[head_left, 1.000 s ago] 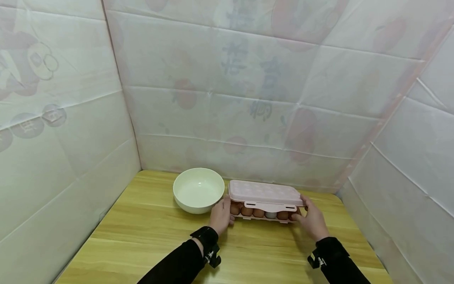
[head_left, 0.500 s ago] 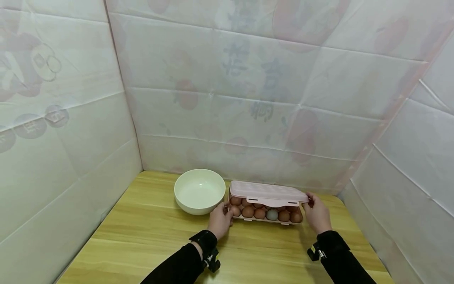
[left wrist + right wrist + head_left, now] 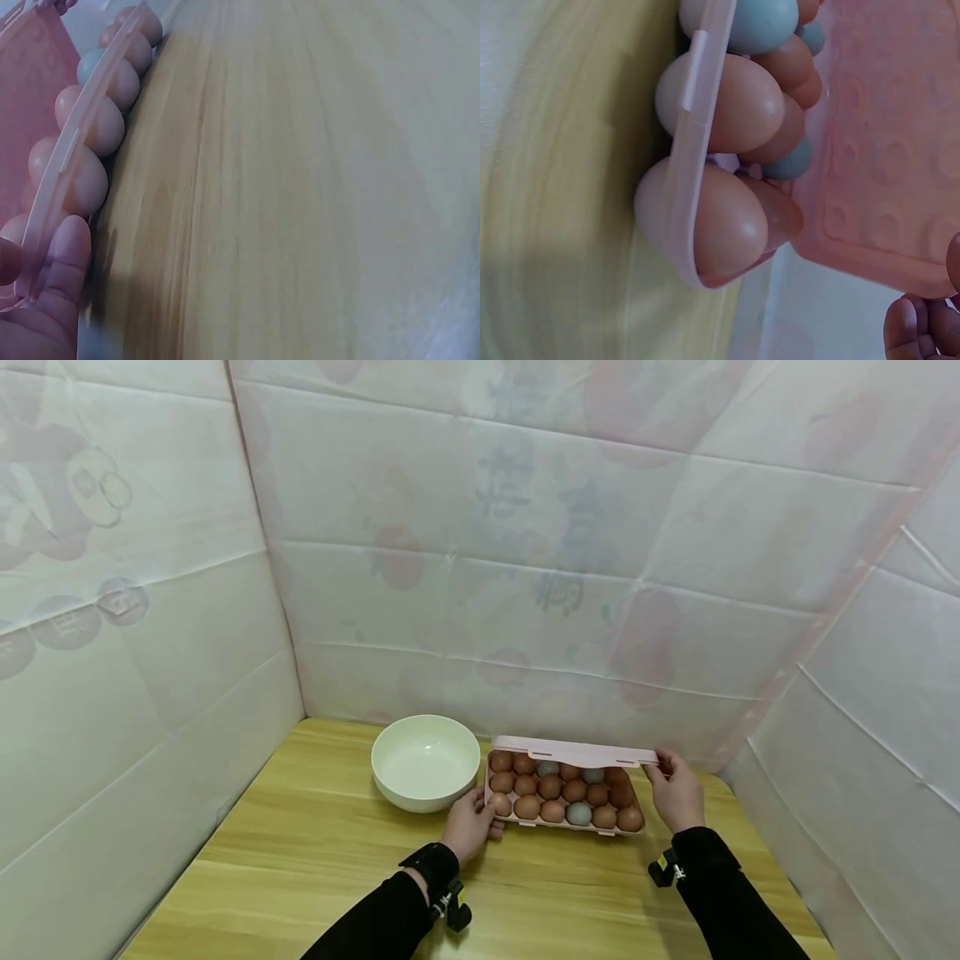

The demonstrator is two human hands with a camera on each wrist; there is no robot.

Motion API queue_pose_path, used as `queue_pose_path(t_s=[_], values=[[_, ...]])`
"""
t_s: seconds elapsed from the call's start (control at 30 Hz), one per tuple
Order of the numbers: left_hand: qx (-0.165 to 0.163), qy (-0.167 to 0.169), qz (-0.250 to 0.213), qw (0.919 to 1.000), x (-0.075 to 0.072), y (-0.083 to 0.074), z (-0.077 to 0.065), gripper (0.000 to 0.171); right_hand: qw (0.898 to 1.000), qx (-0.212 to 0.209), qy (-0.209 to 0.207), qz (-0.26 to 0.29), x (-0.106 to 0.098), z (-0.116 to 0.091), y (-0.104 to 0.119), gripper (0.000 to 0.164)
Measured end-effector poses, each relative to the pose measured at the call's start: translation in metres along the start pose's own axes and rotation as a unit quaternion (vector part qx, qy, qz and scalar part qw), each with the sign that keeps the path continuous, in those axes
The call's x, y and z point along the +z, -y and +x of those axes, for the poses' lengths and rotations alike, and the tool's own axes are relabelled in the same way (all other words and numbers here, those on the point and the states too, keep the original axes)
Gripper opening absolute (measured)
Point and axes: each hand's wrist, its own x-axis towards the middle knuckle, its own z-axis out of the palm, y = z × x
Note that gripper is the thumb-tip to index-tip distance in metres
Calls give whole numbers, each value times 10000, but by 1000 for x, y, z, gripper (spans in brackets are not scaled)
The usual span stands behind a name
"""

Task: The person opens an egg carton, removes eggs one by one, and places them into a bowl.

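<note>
A pink plastic egg carton [image 3: 566, 827] sits on the table with its lid raised on the far side. Brown eggs [image 3: 550, 787] and a few pale blue-green ones fill its rows. At the near left corner, my left hand [image 3: 468, 827] grips the tray; the left wrist view shows the thumb [image 3: 67, 255] against the front of the rim and a fingertip on the inner side. My right hand [image 3: 677, 795] pinches the right end of the lid [image 3: 600, 754]. In the right wrist view, curled fingers [image 3: 902, 330] meet the lid's corner, and its dimpled inside shows.
A cream bowl [image 3: 427, 760] stands just left of the carton, close to my left hand. The wood-grain table [image 3: 322, 860] is enclosed by pale printed sheeting [image 3: 450, 610] at the back and both sides.
My right hand has lifted the lid up and back, uncovering the rows of eggs. My left hand stays at the left corner, and the tray has shifted slightly right in view.
</note>
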Motion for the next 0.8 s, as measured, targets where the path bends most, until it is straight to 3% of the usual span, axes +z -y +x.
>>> queue_pose_path(t_s=[0.3, 0.8], values=[[-123, -348, 51, 9993, 4, -3, 0, 54, 9995, -127, -286, 40, -3, 15, 5, 40], [-185, -444, 58, 9988, 7, -8, -12, 52, 9979, 260, 84, 587, -13, 30, 24, 50]])
